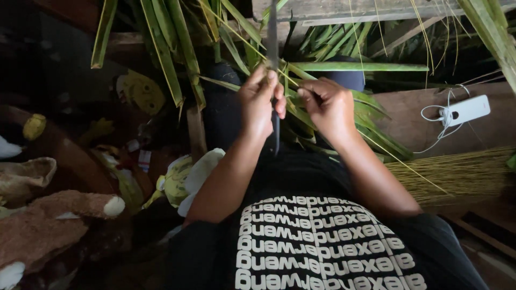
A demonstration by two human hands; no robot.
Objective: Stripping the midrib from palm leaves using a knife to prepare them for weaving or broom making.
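My left hand (260,102) grips a long dark knife (272,32) whose blade points up and away from me. My right hand (328,104) pinches a green palm leaf strip (355,66) right beside the blade. Both hands are close together above my lap, over a pile of long green palm leaves (371,126). A thin yellowish leaf rib (398,161) runs off to the right from under my right hand.
A bundle of thin dried ribs (457,174) lies at the right on a wooden board. A white phone (466,110) with a white cable rests behind it. Plush toys (59,215) lie at the left. More palm leaves (166,48) hang at the top.
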